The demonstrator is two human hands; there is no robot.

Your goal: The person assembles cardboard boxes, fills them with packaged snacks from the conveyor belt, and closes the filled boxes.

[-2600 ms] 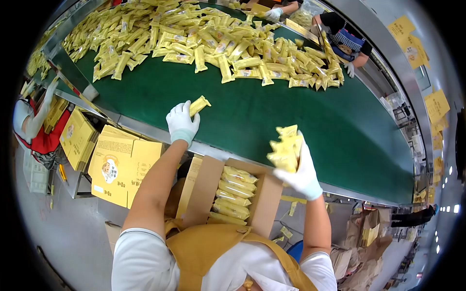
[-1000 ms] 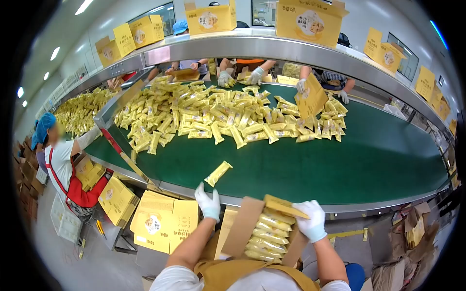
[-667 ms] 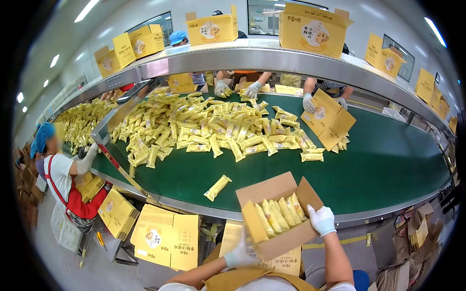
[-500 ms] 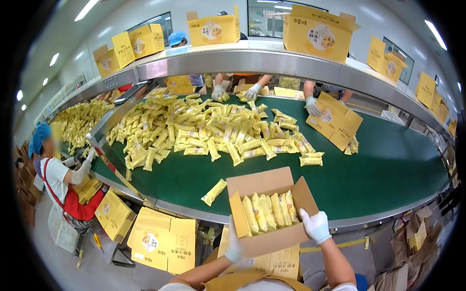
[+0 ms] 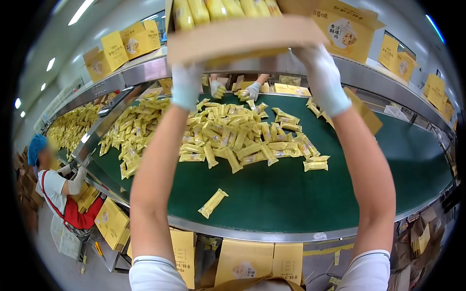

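An open cardboard box [image 5: 247, 36] is raised high at the top of the head view, level with the overhead shelf and partly cut off by the frame. A row of yellow wrapped snack packets [image 5: 218, 9] stands inside it. My left hand [image 5: 188, 82], in a white glove, holds the box's lower left side; its fingers are mostly hidden. At the lower right side, my gloved right hand [image 5: 318, 70] supports the box too. Below my arms, one loose snack packet [image 5: 212, 203] lies on the green belt [image 5: 272, 203], apart from a large packet pile [image 5: 238, 131].
Printed yellow boxes [image 5: 342, 31] stand along the metal shelf [image 5: 141, 70]. Across the belt are another person's gloved hands [image 5: 251, 91]. A co-worker [image 5: 56, 179] works at left. Flat cartons [image 5: 245, 262] lie below the belt's near edge. Another carton [image 5: 366, 114] shows behind my right arm.
Both my hands have lifted the filled box from the belt's near edge up to shelf height. My arms are now stretched forward. The loose packet stays on the belt.
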